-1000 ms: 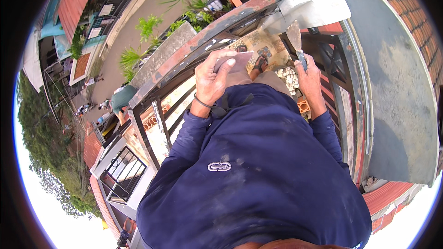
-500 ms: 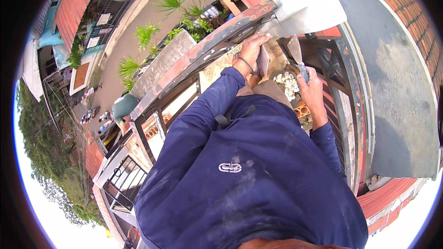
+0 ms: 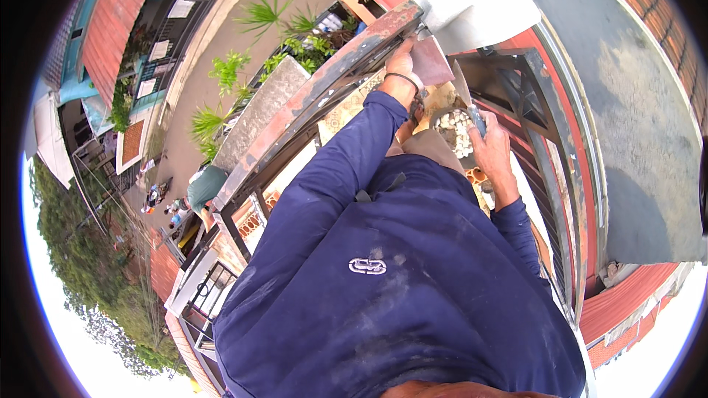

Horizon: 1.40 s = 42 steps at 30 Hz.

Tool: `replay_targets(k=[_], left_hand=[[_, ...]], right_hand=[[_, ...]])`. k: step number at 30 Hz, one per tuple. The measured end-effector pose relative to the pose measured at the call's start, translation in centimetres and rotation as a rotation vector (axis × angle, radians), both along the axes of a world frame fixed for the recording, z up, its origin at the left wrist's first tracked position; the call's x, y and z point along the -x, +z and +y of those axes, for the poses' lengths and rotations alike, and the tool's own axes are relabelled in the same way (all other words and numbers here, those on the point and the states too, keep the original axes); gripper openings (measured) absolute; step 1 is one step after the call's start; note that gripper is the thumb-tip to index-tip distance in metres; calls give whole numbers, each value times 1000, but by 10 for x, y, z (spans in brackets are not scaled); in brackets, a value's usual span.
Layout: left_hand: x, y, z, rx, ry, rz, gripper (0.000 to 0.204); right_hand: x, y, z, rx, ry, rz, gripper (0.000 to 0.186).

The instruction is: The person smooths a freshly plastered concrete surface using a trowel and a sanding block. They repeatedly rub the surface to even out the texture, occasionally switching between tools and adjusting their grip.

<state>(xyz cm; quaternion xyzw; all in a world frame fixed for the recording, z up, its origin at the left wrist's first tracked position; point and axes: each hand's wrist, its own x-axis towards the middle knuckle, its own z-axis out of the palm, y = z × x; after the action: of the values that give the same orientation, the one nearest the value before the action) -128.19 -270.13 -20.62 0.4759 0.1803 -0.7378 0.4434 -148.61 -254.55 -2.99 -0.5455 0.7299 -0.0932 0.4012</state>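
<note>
My left hand [image 3: 402, 74], with a dark band at the wrist, grips a flat pinkish-brown plate [image 3: 431, 60] by its left edge. The plate's broad face shows, just below a white panel [image 3: 472, 4]. To the right, my right hand [image 3: 493, 140] is closed around the blue-grey handle [image 3: 478, 121] of a putty knife. Its metal blade [image 3: 461, 85] points up, close to the plate's right corner; whether they touch I cannot tell. Below the knife stands a container holding whitish lumps [image 3: 455, 133].
A rusty, peeling metal beam [image 3: 324, 81] slants past my left arm. Dark metal framework [image 3: 516, 88] and a grey wall [image 3: 627, 118] stand on the right. Patterned tiles [image 3: 350, 114] lie below. Green plants [image 3: 265, 18] and a street are beyond the beam; another person [image 3: 206, 188] is at left.
My left hand has moved up and turned the plate, so its broad face shows instead of its edge. The knife has shifted slightly left and down, its blade now seen more edge-on.
</note>
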Motion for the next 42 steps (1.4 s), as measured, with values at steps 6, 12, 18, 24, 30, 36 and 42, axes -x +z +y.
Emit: replay_targets(k=[6, 12, 18, 24, 30, 36, 42], left_hand=[[16, 8, -6, 40, 143, -50, 31], [5, 39, 6, 17, 106, -41, 26], [-26, 51, 37, 203, -13, -43, 22], [-30, 54, 40, 305, 23, -115, 7], [-22, 54, 43, 363, 29, -329, 11], [-19, 46, 42, 457, 19, -414, 10], [-12, 41, 39, 401, 17, -439, 10]], right_hand=[[-8, 5, -7, -44, 9, 27, 43], [-12, 7, -12, 8, 15, 42, 43], [-19, 9, -21, 157, 93, 14, 38], [-32, 25, -44, 363, 165, 7, 37], [-36, 53, -74, 558, 222, 77, 28], [-57, 81, -106, 624, 425, 160, 24], [-84, 84, -132, 527, 588, 253, 23]])
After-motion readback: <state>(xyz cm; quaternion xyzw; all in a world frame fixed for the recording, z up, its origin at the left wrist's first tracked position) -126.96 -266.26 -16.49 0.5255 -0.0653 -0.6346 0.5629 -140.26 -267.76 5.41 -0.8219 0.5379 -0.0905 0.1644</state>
